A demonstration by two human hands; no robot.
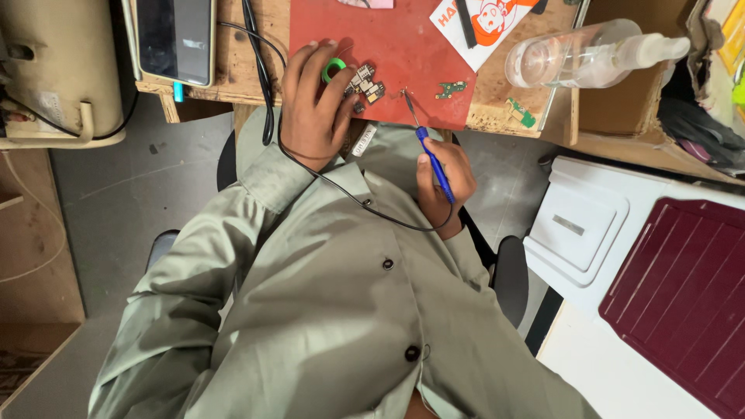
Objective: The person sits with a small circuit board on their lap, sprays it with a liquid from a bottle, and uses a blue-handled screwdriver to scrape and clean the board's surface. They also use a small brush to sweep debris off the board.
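soldering looks under way: the left hand (314,101), fingers pressed on a small circuit board (366,84) beside a green ring (334,68) on the red mat (403,46), steadies it while the right hand (444,180) fingers pinch a blue soldering iron (429,155), tip just right of the board, needing a careful touch next.

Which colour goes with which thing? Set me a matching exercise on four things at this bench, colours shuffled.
Things:
1. mat on the bench
2. ring in the left hand
3. handle of the tool in the right hand
4. spray bottle lying on its side

Colours:
A. blue
B. clear
C. red
D. green

Pairs: 1-C, 2-D, 3-A, 4-B
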